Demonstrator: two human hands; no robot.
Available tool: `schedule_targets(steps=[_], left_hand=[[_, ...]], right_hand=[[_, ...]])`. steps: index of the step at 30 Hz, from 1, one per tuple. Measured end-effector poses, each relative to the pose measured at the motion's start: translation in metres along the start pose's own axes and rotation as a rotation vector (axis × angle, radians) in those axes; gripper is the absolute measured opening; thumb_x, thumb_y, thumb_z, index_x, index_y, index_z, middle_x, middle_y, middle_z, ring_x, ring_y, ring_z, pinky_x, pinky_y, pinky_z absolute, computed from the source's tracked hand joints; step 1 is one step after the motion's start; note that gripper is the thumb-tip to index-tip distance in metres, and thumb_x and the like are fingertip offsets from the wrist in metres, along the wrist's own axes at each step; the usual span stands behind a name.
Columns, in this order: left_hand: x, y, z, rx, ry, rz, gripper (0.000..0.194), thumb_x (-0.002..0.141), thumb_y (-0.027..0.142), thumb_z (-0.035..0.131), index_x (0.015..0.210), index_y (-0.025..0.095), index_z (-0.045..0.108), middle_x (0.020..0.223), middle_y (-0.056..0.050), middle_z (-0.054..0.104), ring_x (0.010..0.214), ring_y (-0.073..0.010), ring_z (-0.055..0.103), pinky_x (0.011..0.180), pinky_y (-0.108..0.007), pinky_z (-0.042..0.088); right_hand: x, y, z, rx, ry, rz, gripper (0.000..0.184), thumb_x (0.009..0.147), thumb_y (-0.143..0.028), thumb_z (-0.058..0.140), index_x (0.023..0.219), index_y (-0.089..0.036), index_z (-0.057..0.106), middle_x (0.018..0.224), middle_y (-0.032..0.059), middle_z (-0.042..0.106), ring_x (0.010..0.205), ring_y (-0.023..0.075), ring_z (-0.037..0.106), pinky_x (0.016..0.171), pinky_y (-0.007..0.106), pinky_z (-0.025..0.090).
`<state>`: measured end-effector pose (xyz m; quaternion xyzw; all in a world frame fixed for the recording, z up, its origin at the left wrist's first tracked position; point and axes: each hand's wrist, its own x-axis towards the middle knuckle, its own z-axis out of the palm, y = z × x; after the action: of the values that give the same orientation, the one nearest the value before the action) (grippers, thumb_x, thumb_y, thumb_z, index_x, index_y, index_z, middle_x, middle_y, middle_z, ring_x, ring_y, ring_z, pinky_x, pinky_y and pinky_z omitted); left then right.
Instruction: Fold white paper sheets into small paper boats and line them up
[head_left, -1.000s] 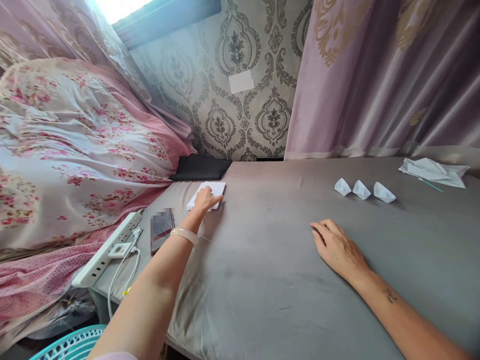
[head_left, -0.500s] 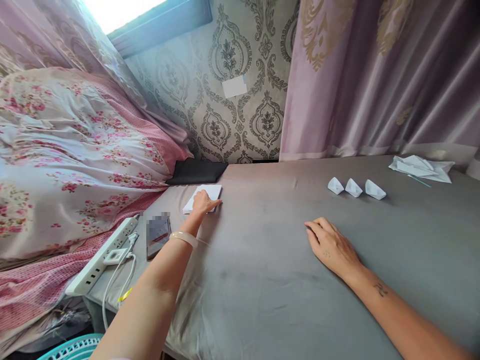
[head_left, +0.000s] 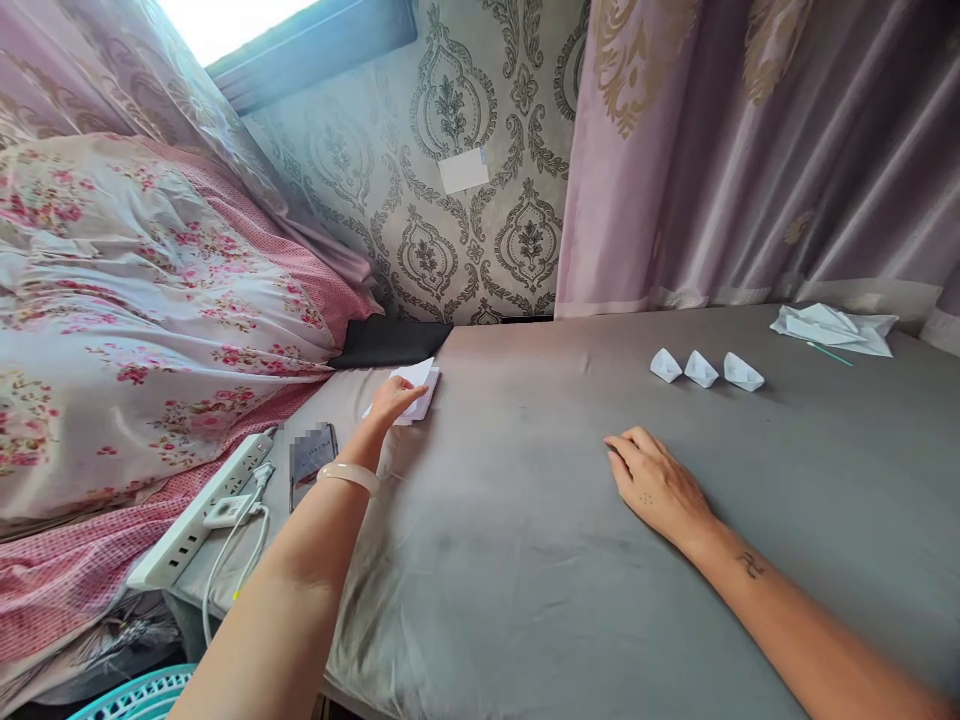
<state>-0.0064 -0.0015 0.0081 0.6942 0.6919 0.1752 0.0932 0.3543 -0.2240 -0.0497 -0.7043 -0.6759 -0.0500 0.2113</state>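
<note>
My left hand [head_left: 394,400], with a pale bangle on its wrist, pinches a sheet of white paper [head_left: 418,371] between thumb and fingers. The sheet's far edge is raised off the stack of white paper [head_left: 428,402] beneath it. My right hand [head_left: 658,492] rests palm down on the grey cloth [head_left: 517,500], its fingers loosely extended and holding nothing. Beyond it stand three small folded paper boats in a row: a left one [head_left: 665,366], a middle one [head_left: 701,370] and a right one [head_left: 743,372].
White crumpled paper [head_left: 832,328] and a thin green stick [head_left: 829,353] lie at the far right. On the left are a phone [head_left: 311,465], a power strip [head_left: 196,520] with cables, and a folded black cloth [head_left: 390,342]. A turquoise basket [head_left: 135,695] stands below the edge.
My left hand has gone from lying over the stack with its thumb out to pinching the top sheet and lifting it. My right hand has stayed in place on the cloth.
</note>
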Motion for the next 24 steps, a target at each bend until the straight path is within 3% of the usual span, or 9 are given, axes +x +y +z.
schedule_targets(steps=[4,8,10,14,18,21,24], left_hand=[[-0.012,0.009,-0.016,0.052,0.115,0.01,0.035,0.085,0.037,0.042,0.083,0.012,0.066,0.076,-0.008,0.069,0.075,-0.0224,0.065,0.06,-0.027,0.042],[-0.041,0.043,-0.019,0.166,0.227,0.104,0.037,0.091,0.027,0.031,0.096,0.011,0.064,0.103,-0.017,0.067,0.101,-0.0276,0.061,0.078,-0.032,0.044],[-0.063,0.068,-0.009,0.198,0.171,0.237,0.036,0.093,0.03,0.032,0.097,0.014,0.064,0.104,-0.015,0.067,0.101,-0.026,0.061,0.081,-0.032,0.043],[-0.118,0.125,0.023,0.225,-0.049,0.485,0.033,0.094,0.031,0.035,0.091,0.017,0.065,0.096,-0.012,0.068,0.086,-0.0238,0.066,0.07,-0.03,0.045],[-0.169,0.173,0.046,0.208,-0.219,0.65,0.028,0.093,0.027,0.04,0.089,0.017,0.066,0.09,-0.01,0.067,0.079,-0.0212,0.067,0.065,-0.028,0.046],[-0.192,0.195,0.051,0.218,-0.295,0.739,0.03,0.092,0.02,0.037,0.093,0.014,0.066,0.089,-0.012,0.067,0.078,-0.0219,0.068,0.064,-0.028,0.047],[-0.197,0.199,0.048,0.135,-0.343,0.762,0.026,0.09,0.023,0.042,0.089,0.015,0.067,0.089,-0.011,0.068,0.078,-0.0214,0.067,0.065,-0.028,0.047]], right_hand=[[0.0,-0.001,-0.001,-0.003,0.004,-0.003,0.03,0.093,-0.022,0.038,0.109,-0.02,0.064,0.103,0.0079,0.061,0.092,0.0213,0.06,0.075,0.033,0.047],[0.001,-0.004,-0.004,0.005,-0.007,0.01,0.03,0.093,-0.022,0.038,0.107,-0.019,0.065,0.103,0.0087,0.06,0.091,0.0217,0.061,0.075,0.034,0.048],[0.001,-0.006,-0.005,0.005,-0.018,0.02,0.03,0.093,-0.022,0.039,0.108,-0.019,0.064,0.103,0.0089,0.061,0.092,0.0224,0.061,0.076,0.034,0.048],[0.0,-0.01,-0.011,0.026,-0.012,0.058,0.033,0.092,-0.021,0.044,0.122,-0.018,0.057,0.11,0.0102,0.06,0.098,0.0239,0.06,0.081,0.035,0.049],[-0.006,-0.019,-0.022,0.038,0.061,-0.076,0.046,0.087,-0.017,0.054,0.133,-0.018,0.048,0.122,0.0111,0.055,0.111,0.0255,0.052,0.094,0.036,0.045],[-0.01,-0.026,-0.028,0.001,0.047,-0.201,0.036,0.088,-0.011,0.048,0.123,-0.018,0.057,0.127,0.01,0.054,0.113,0.0252,0.05,0.094,0.036,0.044],[-0.012,-0.026,-0.027,-0.04,-0.019,-0.213,0.025,0.088,-0.007,0.046,0.1,-0.016,0.066,0.115,0.0098,0.062,0.102,0.024,0.054,0.086,0.036,0.046]])
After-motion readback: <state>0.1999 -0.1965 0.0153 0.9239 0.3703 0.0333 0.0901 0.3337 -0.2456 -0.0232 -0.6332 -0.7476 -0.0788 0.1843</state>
